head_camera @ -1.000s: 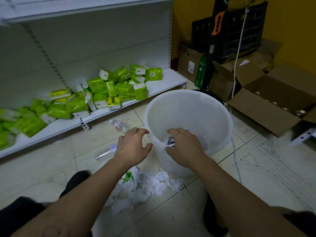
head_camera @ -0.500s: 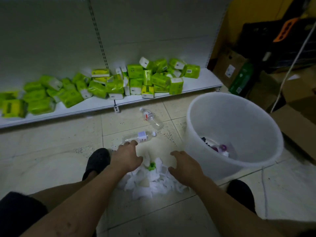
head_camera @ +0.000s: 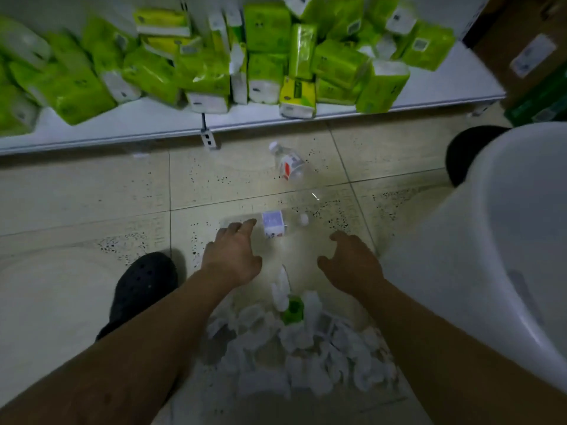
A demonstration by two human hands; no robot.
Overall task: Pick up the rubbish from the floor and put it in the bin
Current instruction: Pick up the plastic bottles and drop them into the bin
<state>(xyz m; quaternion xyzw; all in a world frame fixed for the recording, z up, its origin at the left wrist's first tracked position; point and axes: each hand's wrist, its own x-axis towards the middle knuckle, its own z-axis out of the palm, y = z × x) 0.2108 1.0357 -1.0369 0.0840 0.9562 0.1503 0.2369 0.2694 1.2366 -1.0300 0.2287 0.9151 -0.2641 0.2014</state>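
On the far left, the low white shelf [head_camera: 129, 124] carries a jumble of green tissue packs [head_camera: 202, 56], stacked loosely along its length. Below it, on the tiled floor [head_camera: 76, 185], a black shoe [head_camera: 142, 286] sits at the left of the work area.

The left hand [head_camera: 231, 253] reaches forward, palm down, fingers spread and empty. Its fingertips lie at or just over the base end of a clear plastic bottle with a blue-and-white label [head_camera: 273, 227], which lies on its side on the tile, cap pointing right. The frame is blurred there, so whether skin actually touches the bottle cannot be confirmed.

Further back, nearer the shelf, a second clear bottle with a red-and-white label [head_camera: 290, 164] also lies on the floor, apart from both hands.

Between the two forearms, close to the person, a pile of crumpled white paper [head_camera: 294, 348] covers the tile, with a small green item [head_camera: 293, 311] lodged in its upper part.

The right hand [head_camera: 349, 262] hovers palm down, fingers loosely curled and open, holding nothing, just right of the labelled bottle's cap.

At the far right stands the white plastic bin [head_camera: 497, 240], its wall just beside the right forearm. A dark rounded object [head_camera: 463, 154] shows behind its rim.
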